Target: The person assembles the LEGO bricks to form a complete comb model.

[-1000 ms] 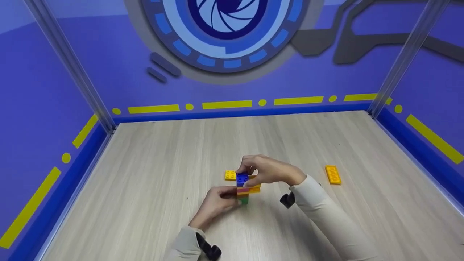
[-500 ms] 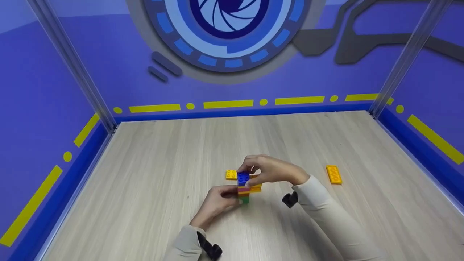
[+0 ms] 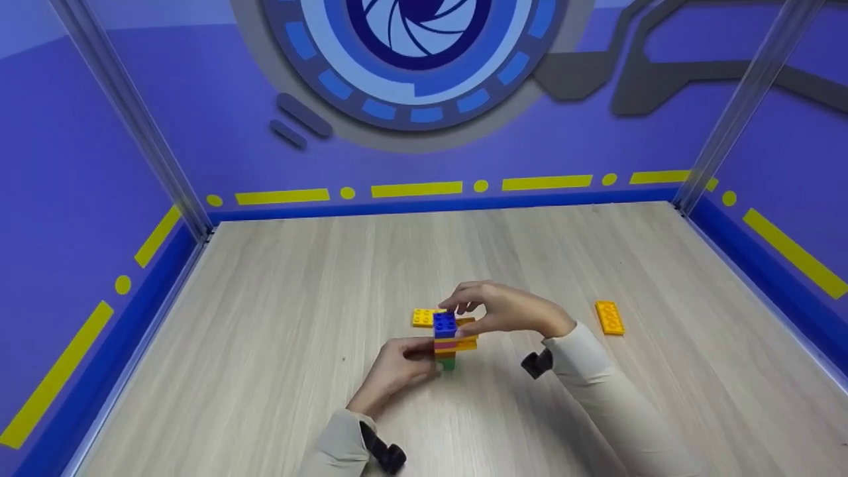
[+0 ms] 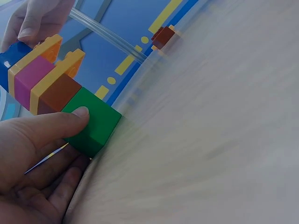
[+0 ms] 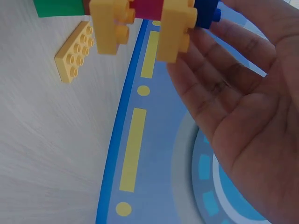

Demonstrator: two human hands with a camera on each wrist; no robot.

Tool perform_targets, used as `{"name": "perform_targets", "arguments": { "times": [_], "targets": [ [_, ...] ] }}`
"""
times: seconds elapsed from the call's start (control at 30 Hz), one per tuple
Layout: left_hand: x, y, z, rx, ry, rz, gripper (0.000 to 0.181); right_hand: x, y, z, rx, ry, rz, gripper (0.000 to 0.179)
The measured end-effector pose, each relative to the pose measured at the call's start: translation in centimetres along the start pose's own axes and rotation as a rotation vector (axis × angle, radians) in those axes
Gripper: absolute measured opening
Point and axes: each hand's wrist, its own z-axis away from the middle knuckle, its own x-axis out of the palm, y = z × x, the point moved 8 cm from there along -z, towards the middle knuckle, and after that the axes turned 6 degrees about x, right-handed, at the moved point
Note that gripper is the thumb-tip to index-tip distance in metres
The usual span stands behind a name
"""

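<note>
A tower of toy building bricks point(image 3: 445, 344) stands upright on the table. From the bottom it has a green brick point(image 4: 96, 121), a brown one point(image 4: 60, 91), an orange-yellow piece, a pink brick point(image 4: 33, 80), another orange-yellow piece and a blue brick point(image 3: 444, 323) on top. Both orange-yellow pieces jut out to the right. My left hand point(image 3: 392, 371) grips the tower low down, its thumb against the green brick. Around the blue brick at the top, my right hand point(image 3: 507, 310) has loosely bent fingers behind and thumb in front; its fingertips are partly hidden in the right wrist view.
A yellow brick point(image 3: 424, 317) with studs lies just behind the tower. To the right, an orange-yellow brick point(image 3: 609, 318) rests on the wooden table point(image 3: 298, 298). The left wrist view shows a reddish-brown block point(image 4: 163, 37) farther off. Blue panels point(image 3: 397, 165) border the table.
My right hand has shifted slightly right and its fingers have loosened from the blue brick, uncovering more of it and the yellow brick behind. My left hand stays in place.
</note>
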Motion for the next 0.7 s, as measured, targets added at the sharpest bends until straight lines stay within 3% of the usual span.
{"name": "perform_targets", "arguments": {
  "times": [0.17,0.23,0.3,0.4,0.47,0.7],
  "targets": [
    [-0.1,0.2,0.0,0.004,0.009,0.005,0.043,-0.9,1.1,0.6,0.012,0.047,0.007,0.043],
    [-0.2,1.2,0.3,0.002,0.014,0.026,0.041,-1.2,1.7,0.9,0.038,0.063,-0.002,0.044],
    [-0.1,1.2,0.3,-0.005,0.02,0.043,0.041,-1.4,2.4,1.3,0.073,0.075,-0.016,0.045],
    [-0.1,1.0,0.2,-0.024,0.027,0.048,0.042,-1.7,3.5,1.8,0.125,0.095,-0.025,0.046],
    [0.0,-0.1,0.0,-0.039,0.028,0.038,0.044,-1.9,4.3,2.1,0.146,0.11,-0.01,0.046],
    [0.1,-0.4,0.1,-0.084,0.015,0.03,0.047,-3.2,7.7,3.9,0.248,0.18,-0.004,0.047]
  ]
}}
